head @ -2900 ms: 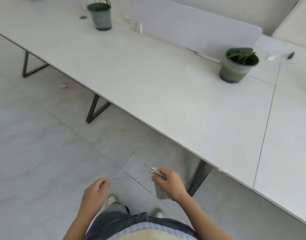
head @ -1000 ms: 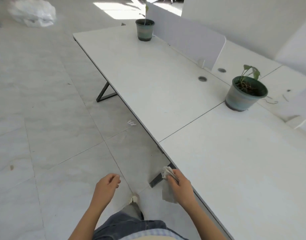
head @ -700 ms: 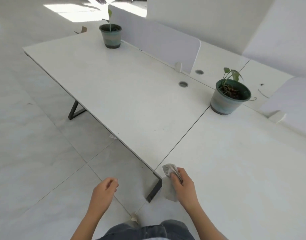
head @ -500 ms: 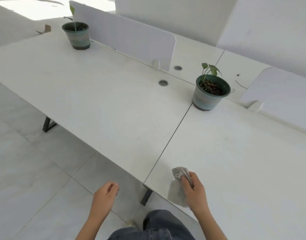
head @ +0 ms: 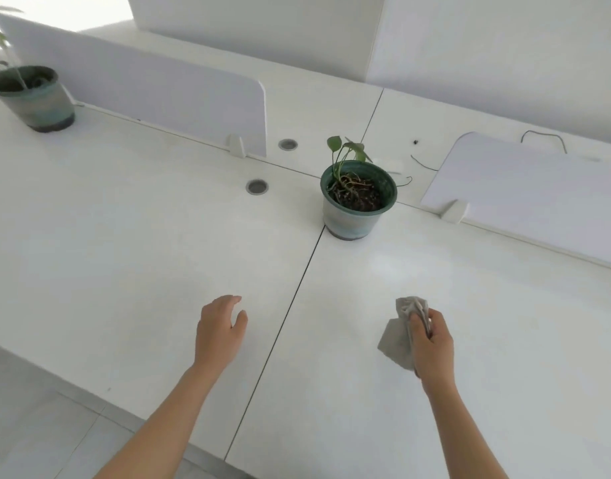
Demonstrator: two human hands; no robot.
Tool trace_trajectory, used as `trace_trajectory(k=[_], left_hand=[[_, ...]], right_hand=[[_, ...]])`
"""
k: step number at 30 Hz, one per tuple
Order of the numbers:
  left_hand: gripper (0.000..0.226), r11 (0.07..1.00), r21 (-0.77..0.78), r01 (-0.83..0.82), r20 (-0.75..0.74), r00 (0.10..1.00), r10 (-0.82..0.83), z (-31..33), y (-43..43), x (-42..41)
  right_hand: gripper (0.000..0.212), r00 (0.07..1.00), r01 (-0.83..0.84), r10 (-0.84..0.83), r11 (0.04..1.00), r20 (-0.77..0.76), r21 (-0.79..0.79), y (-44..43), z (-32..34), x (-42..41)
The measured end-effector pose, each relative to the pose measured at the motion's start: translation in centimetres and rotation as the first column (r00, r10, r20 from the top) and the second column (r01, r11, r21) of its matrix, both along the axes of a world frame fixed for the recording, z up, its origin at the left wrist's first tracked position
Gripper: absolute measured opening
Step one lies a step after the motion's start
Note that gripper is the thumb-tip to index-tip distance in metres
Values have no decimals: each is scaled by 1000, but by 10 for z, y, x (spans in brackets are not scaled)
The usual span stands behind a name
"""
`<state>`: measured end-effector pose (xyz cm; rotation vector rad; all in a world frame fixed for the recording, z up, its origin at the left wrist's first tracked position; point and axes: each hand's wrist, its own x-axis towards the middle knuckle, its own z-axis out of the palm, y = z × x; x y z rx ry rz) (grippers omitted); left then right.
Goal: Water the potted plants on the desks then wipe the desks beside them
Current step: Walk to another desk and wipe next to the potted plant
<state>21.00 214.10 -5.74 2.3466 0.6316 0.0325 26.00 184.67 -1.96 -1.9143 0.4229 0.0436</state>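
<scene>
Now my right hand (head: pixel 431 340) grips a gray cloth (head: pixel 399 335) over the white desk (head: pixel 469 323). My left hand (head: pixel 219 328) is loose and holds nothing. 1 potted plant (head: pixel 357 198) sits ahead, another potted plant (head: pixel 32 96) far left.

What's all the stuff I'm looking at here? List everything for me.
Desks: two, white, side by side; left desk, right desk.
Potted plants: two, green-grey pots; near plant at the seam's far end, far plant at far left.
Dividers: two, white, along the desks' back edge; left divider, right divider.
Cable holes: two, grey, round; near hole, far hole.
Wires: two, dark, on the back desks; short wire, looped wire.
Cloth: one, grey, crumpled, over the right desk.
Floor: grey tiles, bottom left.
Left hand: one, open, over the left desk.
Right hand: one, gripping the cloth.
</scene>
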Motion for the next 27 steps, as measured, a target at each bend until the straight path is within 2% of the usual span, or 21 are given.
trace_trajectory(k=[3,6,9,10,11,14,16,19,23,27], left_hand=[[43,985,168,44,-91,995,-29,-10,4,32],[48,950,295,103,-176,983,-52,-21,10,49],[55,923,337,184,-273,958,-91,-36,13,54],[57,916,348,201,-303,948,-94,-40,13,53],[58,911,352,215,-332,938,-93,-42,13,53],[59,900,378,219,-341,936,-85,-44,13,55],[60,901,381,207,-334,940,-74,-45,13,56],[60,899,392,194,-326,943,-61,-46,14,57],[60,897,397,195,-317,946,-66,-48,14,56],[60,886,423,189,-283,957,-69,-50,17,56]], right_hand=[[10,999,32,-27,992,47,-120,-10,2,39],[26,988,82,-31,933,149,-350,-17,0,75],[36,956,52,154,753,252,-656,-21,-10,112],[35,944,1,240,686,228,-727,-21,-18,126],[32,935,-106,328,627,137,-772,-19,-22,140],[44,868,-456,435,515,-238,-726,-8,-49,169],[50,858,-503,385,504,-339,-702,3,-63,176],[50,894,-448,294,574,-338,-685,20,-69,174],[46,909,-415,255,630,-330,-656,34,-64,157],[43,917,-398,279,603,-285,-691,61,-69,122]])
